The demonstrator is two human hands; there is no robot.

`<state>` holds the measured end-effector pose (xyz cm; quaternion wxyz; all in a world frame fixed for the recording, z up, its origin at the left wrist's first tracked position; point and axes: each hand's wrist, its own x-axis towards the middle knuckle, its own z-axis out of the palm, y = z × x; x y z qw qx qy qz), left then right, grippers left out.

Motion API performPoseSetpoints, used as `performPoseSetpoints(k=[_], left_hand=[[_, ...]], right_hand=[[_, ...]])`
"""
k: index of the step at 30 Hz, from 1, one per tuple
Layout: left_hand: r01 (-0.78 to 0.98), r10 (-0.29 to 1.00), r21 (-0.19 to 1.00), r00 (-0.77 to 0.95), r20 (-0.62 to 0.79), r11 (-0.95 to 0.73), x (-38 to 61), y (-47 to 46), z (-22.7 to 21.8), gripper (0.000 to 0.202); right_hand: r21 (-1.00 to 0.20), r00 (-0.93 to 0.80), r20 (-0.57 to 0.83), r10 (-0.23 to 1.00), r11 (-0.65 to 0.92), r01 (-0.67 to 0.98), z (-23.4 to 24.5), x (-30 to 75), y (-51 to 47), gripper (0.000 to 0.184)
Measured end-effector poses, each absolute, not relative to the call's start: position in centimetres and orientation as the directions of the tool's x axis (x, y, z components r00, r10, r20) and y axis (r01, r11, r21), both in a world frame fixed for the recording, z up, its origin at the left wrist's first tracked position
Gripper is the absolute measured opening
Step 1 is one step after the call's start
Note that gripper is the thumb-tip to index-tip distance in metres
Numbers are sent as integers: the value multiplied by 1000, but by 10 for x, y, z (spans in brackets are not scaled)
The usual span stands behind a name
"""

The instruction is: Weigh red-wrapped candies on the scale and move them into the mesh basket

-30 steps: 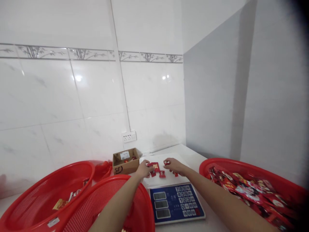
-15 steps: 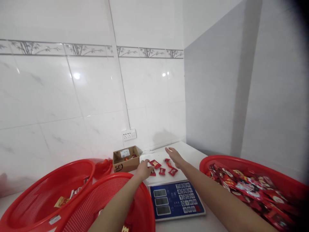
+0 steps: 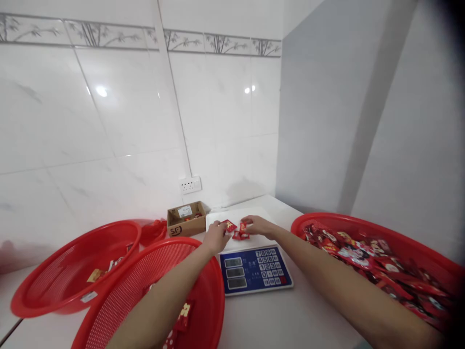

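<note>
Several small red candy packets (image 3: 241,236) lie bunched on the white weighing plate (image 3: 259,241) of a scale. My left hand (image 3: 215,237) is at the left of the bunch, fingers bent and apart, touching or very near a red packet with yellow print (image 3: 229,225). From the right, my right hand (image 3: 258,226) reaches in with its fingertips against the packets, fingers curved but not closed round them. In front of the plate is the scale's blue keypad panel (image 3: 254,269). Part of the packets is hidden behind the fingers.
A red perforated basket (image 3: 214,295) with a few packets stands under my left forearm. Left of it is another red basket (image 3: 32,291). A cardboard box (image 3: 187,226) sits by the wall. At right, a red basket (image 3: 308,216) holds a heap of packets.
The spread-out packets are now drawn together. My right hand has come down and leftward onto them, while my left hand stays at their left side. The view has tilted down.
</note>
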<state>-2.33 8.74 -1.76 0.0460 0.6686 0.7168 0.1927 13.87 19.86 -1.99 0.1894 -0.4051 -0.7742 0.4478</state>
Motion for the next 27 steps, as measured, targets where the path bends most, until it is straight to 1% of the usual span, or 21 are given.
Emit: performPoseSetpoints(k=[3,6,9,13,15,18,21,23,27], left_hand=[[953,982,298,-8,190,-50,-21,69,-16,38],[961,983,265,35,178,-82,-28,50,-15,45],[969,987,239,24,158,-62,-39,36,-15,52],[972,995,234,16,95,-38,-51,25,-17,54],[971,997,238,10,77,-28,-54,20,-17,53],[969,997,247,-18,70,0,-56,11,-15,53],[964,998,264,-32,53,17,-56,2,-12,54],[960,999,279,-23,35,12,-54,-4,-10,54],[950,1000,311,10,21,-16,-47,-6,-4,56]], right_hand=[[-820,-582,-11,813,326,471,-22,144,203,40],[-777,-535,29,844,355,519,-23,151,211,46],[-750,-506,34,862,357,557,-26,150,212,57],[-731,-555,16,831,389,561,-30,132,203,66],[-718,-582,20,813,416,557,-29,124,199,66],[-688,-583,43,811,448,572,-21,128,195,60],[-631,-582,71,810,488,603,-3,159,195,53],[-578,-595,89,799,527,622,9,195,195,54],[-456,-576,61,815,536,710,18,284,193,55]])
